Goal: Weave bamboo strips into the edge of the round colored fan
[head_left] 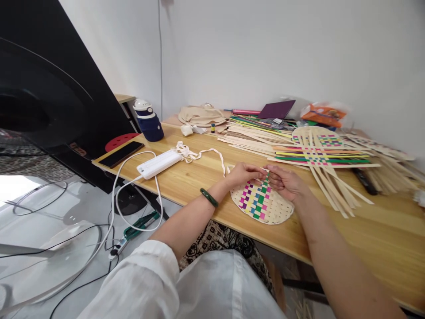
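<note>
A woven bamboo fan [278,211] with a rounded near edge lies at the front edge of the table. Purple, yellow, blue, green and pink strips cross its pale weave, and a pale binding follows its rim. My left hand [245,174], below a dark green bangle [209,197], is closed in a pinch at the fan's far end. Facing it, my right hand [284,181] also grips that end with curled fingers. The fingertips nearly meet there and hide part of the rim. A cream cloth tape [212,149] trails leftward from beside my left hand to a loose tangle.
A white power strip [159,164] with cables, a dark phone [121,153] and a navy bottle [149,123] stand left. A partly woven piece [317,153] with long loose strips lies right, near bundled strips [247,138]. A large black screen [59,79] rises at far left.
</note>
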`<state>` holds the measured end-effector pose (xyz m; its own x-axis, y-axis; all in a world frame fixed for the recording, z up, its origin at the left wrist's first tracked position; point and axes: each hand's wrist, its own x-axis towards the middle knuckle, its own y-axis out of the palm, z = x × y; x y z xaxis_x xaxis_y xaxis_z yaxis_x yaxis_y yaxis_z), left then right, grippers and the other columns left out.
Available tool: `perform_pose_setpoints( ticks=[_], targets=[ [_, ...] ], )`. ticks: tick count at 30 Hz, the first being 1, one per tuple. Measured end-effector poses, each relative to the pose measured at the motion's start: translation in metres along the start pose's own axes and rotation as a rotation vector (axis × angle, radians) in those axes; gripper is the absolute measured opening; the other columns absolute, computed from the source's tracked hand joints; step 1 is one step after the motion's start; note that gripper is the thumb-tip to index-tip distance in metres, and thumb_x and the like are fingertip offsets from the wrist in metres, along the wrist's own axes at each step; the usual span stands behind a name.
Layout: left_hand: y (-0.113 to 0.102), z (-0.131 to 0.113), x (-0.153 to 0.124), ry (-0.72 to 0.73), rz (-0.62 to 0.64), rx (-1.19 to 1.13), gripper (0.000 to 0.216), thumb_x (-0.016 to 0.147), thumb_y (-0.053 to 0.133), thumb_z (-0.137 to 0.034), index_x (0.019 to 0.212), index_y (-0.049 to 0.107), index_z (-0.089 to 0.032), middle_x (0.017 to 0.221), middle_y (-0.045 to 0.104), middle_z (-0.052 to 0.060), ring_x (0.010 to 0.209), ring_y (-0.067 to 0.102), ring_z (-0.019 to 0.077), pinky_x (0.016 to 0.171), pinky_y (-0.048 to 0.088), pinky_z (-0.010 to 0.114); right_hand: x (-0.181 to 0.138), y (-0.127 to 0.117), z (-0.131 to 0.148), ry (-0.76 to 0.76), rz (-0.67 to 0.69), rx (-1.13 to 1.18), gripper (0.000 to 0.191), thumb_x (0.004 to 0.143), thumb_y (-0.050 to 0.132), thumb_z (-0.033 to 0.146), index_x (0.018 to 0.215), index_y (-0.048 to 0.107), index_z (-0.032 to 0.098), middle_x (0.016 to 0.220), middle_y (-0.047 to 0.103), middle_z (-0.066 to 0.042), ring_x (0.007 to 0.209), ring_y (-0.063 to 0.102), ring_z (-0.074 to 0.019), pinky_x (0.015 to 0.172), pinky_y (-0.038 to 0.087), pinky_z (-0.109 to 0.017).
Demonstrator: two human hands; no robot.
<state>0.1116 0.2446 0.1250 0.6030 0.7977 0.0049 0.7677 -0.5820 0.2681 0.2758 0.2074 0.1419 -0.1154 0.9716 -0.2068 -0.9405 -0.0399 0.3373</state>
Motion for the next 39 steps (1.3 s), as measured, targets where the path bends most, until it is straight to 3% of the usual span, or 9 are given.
perform_pose_setpoints(
  ticks=[7, 19, 25, 32, 39],
  targets=[
    [-0.0032, 0.0027, 0.0023, -0.057, 0.027, -0.148, 0.033, 0.05, 0.088, -0.028, 0.074, 0.073, -0.01, 0.081, 0.072, 0.009, 0.072, 0.066, 0.0148, 0.078, 0.053, 0.032, -0.004, 0.0064, 0.0007, 0.002, -0.015, -0.031, 0.033, 0.061, 0.08, 0.034, 0.08, 0.064, 0.013, 0.047, 0.029, 0.01, 0.039, 0.019, -0.0016, 0.034, 0.011, -0.016],
    [0.0003, -0.0027, -0.0019, -0.082, 0.027, -0.176, 0.012, 0.063, 0.077, -0.015, 0.071, 0.071, -0.009, 0.08, 0.073, 0.011, 0.073, 0.067, 0.0155, 0.083, 0.053, 0.031, -0.0054, 0.0087, 0.0015, -0.006, -0.016, -0.025, 0.031, 0.065, 0.075, 0.035, 0.084, 0.065, 0.013, 0.048, 0.026, 0.01, 0.039, 0.018, -0.0021, 0.035, 0.01, -0.017],
    [-0.0008, -0.0031, -0.0022, -0.095, 0.026, -0.154, 0.02, 0.066, 0.079, -0.026, 0.076, 0.072, -0.01, 0.081, 0.073, 0.011, 0.074, 0.067, 0.0146, 0.085, 0.052, 0.032, -0.005, 0.0071, 0.0013, -0.015, -0.018, -0.032, 0.032, 0.066, 0.074, 0.036, 0.087, 0.065, 0.013, 0.048, 0.026, 0.01, 0.039, 0.019, -0.0021, 0.035, 0.012, -0.016],
    [-0.0028, 0.0014, -0.0003, -0.093, -0.004, -0.073, 0.032, 0.056, 0.085, -0.033, 0.071, 0.071, -0.008, 0.071, 0.069, 0.007, 0.064, 0.064, 0.0123, 0.076, 0.053, 0.031, -0.0046, 0.0047, -0.0003, -0.041, -0.022, -0.084, 0.035, 0.065, 0.074, 0.039, 0.087, 0.065, 0.014, 0.05, 0.025, 0.01, 0.041, 0.021, -0.0026, 0.036, 0.013, -0.016],
    [-0.0052, -0.0027, -0.0017, -0.052, -0.105, 0.012, 0.029, 0.062, 0.082, -0.034, 0.07, 0.07, -0.009, 0.068, 0.068, 0.004, 0.059, 0.062, 0.0102, 0.066, 0.052, 0.026, 0.0004, 0.0055, -0.0077, -0.159, -0.115, -0.265, 0.035, 0.055, 0.083, 0.037, 0.073, 0.063, 0.015, 0.052, 0.047, 0.006, 0.043, 0.03, -0.0029, 0.039, 0.02, -0.017]
  ],
)
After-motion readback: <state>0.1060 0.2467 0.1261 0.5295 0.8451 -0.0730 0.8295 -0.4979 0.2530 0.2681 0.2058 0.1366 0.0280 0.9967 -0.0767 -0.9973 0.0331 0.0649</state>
